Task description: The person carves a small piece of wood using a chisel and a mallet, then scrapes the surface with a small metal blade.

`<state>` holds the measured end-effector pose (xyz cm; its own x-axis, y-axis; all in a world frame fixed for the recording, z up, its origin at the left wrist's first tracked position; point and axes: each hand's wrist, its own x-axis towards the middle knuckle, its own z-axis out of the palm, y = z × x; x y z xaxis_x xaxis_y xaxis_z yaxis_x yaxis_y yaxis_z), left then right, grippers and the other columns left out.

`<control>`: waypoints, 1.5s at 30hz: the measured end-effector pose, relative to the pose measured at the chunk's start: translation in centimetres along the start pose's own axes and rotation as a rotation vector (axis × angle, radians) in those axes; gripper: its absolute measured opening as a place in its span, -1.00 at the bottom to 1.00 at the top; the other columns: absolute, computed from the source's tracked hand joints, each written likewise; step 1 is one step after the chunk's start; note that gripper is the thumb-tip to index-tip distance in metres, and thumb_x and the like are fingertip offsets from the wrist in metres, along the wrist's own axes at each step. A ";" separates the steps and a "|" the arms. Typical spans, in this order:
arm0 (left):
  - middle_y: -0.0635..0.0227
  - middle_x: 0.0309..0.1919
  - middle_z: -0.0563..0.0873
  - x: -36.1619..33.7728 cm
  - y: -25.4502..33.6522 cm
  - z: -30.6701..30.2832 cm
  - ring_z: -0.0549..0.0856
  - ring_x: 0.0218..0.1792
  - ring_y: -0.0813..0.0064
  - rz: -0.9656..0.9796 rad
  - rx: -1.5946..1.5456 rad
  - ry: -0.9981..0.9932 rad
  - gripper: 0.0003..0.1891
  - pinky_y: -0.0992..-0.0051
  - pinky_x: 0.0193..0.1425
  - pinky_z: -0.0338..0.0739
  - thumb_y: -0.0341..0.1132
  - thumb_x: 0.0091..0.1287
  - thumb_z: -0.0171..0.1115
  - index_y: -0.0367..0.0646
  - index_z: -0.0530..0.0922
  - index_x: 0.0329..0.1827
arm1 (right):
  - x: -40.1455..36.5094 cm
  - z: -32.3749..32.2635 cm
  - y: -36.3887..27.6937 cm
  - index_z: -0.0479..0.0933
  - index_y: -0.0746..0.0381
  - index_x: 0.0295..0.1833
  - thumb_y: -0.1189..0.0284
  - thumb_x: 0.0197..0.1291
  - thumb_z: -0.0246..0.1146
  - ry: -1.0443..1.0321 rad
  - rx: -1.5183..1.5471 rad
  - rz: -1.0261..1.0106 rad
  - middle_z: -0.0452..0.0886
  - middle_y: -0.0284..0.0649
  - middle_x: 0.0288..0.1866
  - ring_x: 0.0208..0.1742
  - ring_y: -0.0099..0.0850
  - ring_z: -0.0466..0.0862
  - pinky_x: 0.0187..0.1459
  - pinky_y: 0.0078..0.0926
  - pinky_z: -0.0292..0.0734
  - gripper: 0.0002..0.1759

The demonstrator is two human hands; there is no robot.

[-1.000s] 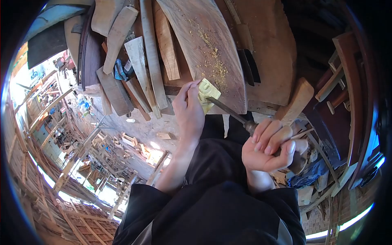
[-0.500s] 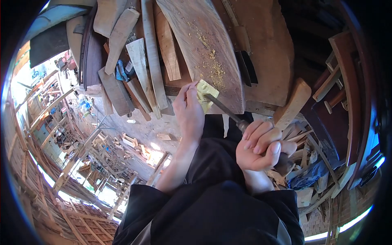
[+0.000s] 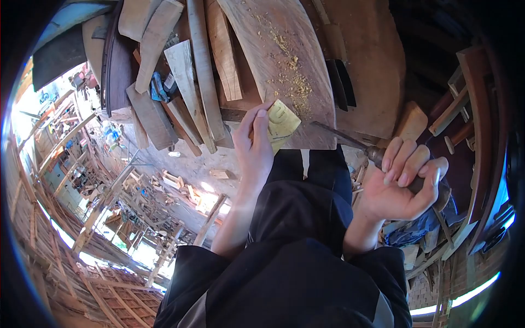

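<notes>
My left hand (image 3: 253, 136) grips a small pale yellow wood block (image 3: 283, 121) at the near edge of a broad plank (image 3: 322, 104). Curved cut marks show on the block's upper face. My right hand (image 3: 403, 186) is closed around the wooden handle of a chisel (image 3: 350, 138), off to the right. The chisel's thin dark blade points left toward the block, its tip apart from it. Part of the handle is hidden by my fingers. Yellow shavings (image 3: 299, 90) lie scattered along the plank beyond the block.
Several cut wooden pieces (image 3: 205, 76) lie side by side left of the plank. A blue crumpled wrapper (image 3: 158, 87) sits among them. Dark reddish furniture parts (image 3: 474, 109) stand at the right. Wood scraps (image 3: 221, 174) litter the floor on the left.
My right hand has moved right and drawn the chisel away; its tip was on the yellow block before. My left hand still holds the block, now turned slightly.
</notes>
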<state>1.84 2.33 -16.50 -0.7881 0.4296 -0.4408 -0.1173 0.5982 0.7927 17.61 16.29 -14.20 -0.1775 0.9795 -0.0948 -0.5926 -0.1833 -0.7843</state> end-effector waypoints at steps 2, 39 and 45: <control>0.27 -0.15 0.77 -0.7 -0.1 0.3 0.66 -0.09 0.60 0.019 0.017 0.049 -0.65 0.58 0.09 0.50 -0.27 0.62 0.02 -0.36 0.67 0.13 | -0.4 0.3 -0.4 0.28 0.09 -0.23 0.28 0.51 -0.05 -0.030 -0.013 0.017 0.37 -0.36 -0.57 -0.61 -0.56 0.34 -0.50 -0.57 0.35 -0.80; 0.07 -0.39 0.76 -0.8 0.5 1.0 0.71 -0.43 0.55 0.245 0.263 0.072 -0.75 0.49 -0.32 0.54 -0.40 0.58 0.09 -0.28 0.64 0.17 | 1.0 4.2 0.7 0.28 0.07 -0.34 0.31 0.52 -0.09 -0.040 -0.070 0.032 0.27 -0.45 -0.64 -0.71 -0.66 0.18 -0.62 -0.67 0.12 -0.72; 0.06 -0.41 0.76 -0.7 0.7 1.0 0.71 -0.46 0.52 0.274 0.290 0.057 -0.74 0.49 -0.35 0.53 -0.40 0.57 0.10 -0.27 0.65 0.18 | 1.1 4.2 0.3 0.27 0.07 -0.34 0.32 0.50 -0.07 -0.033 -0.081 0.041 0.27 -0.46 -0.65 -0.72 -0.66 0.17 -0.61 -0.67 0.13 -0.74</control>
<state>2.94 3.12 -16.02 -0.8000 0.5660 -0.1993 0.2702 0.6364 0.7225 13.94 16.92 -11.98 -0.2267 0.9678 -0.1091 -0.5191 -0.2148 -0.8273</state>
